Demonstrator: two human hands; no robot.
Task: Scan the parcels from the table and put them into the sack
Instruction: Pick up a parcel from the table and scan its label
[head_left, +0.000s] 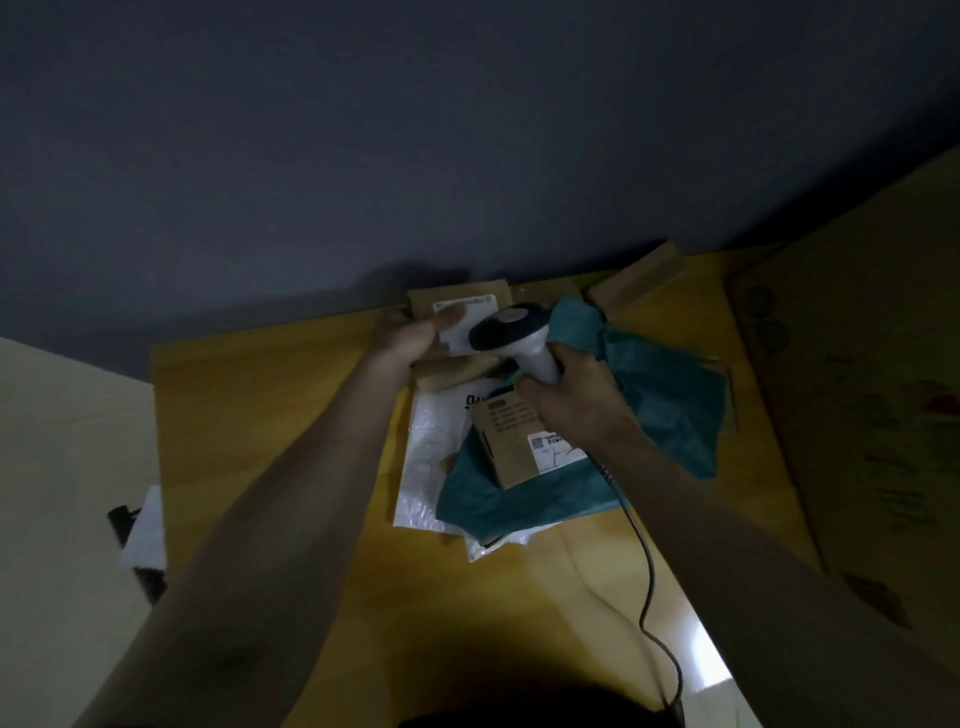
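Head view, dim light, looking down over both forearms onto a yellow-brown worktop (270, 415) set against a dark wall.

Left hand (410, 332) at the far edge of the worktop, grip curled round the near left side of a flat brown cardboard parcel (457, 304), thumb laid over its white label (470, 317). Parcel tilted up toward the camera, label facing the scanner.

Right hand (576, 400) wrapped tight round the pale handle of a barcode scanner (511, 332), dark head pointed left at that label, just beside the thumb. Black cable (647, 561) trailing from under the right wrist down across the worktop toward the bottom edge.

Below the hands, a heap of more parcels: a small brown box (511, 441) with a white label, lying on a teal plastic mailer (519, 499); a second teal bag (660, 384) bunched up to the right of the scanner; a white bubble mailer (423, 467) underneath on the left; another brown carton (639, 280) at the far right edge.

Large cardboard sheet (857, 389) leaning along the right side. Sack not made out anywhere.
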